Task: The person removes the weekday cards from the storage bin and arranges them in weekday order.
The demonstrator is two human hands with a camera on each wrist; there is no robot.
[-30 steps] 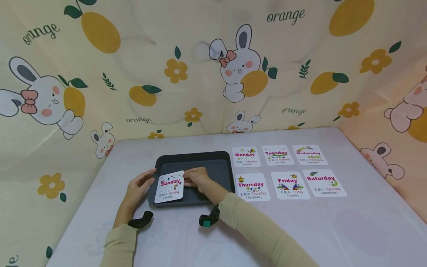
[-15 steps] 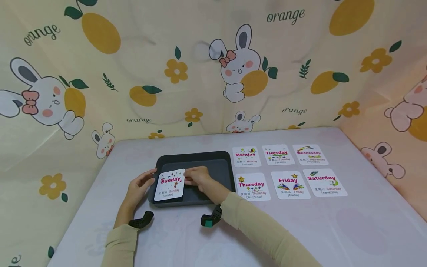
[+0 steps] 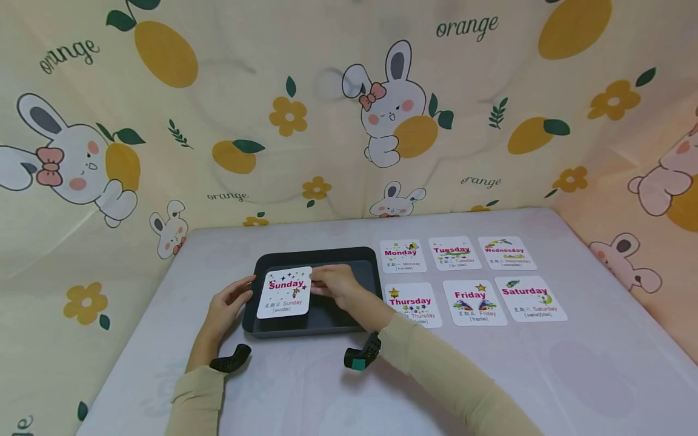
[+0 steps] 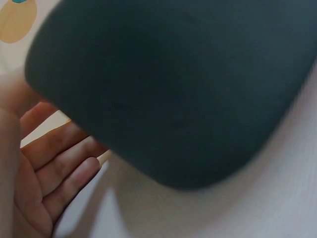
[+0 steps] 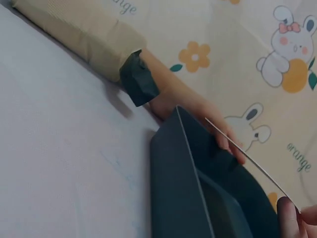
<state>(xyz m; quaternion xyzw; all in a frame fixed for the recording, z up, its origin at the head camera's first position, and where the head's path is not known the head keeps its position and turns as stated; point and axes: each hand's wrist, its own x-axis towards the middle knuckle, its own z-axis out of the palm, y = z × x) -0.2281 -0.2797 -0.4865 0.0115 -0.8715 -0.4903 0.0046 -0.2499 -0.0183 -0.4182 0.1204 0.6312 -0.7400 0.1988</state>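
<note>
A white square card reading "Sunday" (image 3: pixel 285 292) is held above the left half of a dark rectangular tray (image 3: pixel 313 255). My right hand (image 3: pixel 339 284) pinches the card by its right edge. In the right wrist view the card (image 5: pixel 255 163) appears edge-on, tilted, with my right fingertips (image 5: pixel 288 215) at its lower end. My left hand (image 3: pixel 225 312) rests at the tray's left side, its fingers nearly straight against it. The left wrist view shows those fingers (image 4: pixel 64 161) beside the tray's dark outer side (image 4: pixel 168 114); their tips are partly hidden behind it.
Right of the tray lie two rows of cards: Monday (image 3: pixel 402 257), Tuesday (image 3: pixel 455 253) and Wednesday (image 3: pixel 507 253) behind, Thursday (image 3: pixel 410 297), Friday (image 3: pixel 474 303) and Saturday (image 3: pixel 531 299) in front. A printed cloth (image 3: pixel 327 109) hangs behind the white table (image 3: pixel 283 387).
My right hand has moved right and slightly away from me, carrying the Sunday card up from the tray's lower left. My left hand and the tray have stayed in place.
</note>
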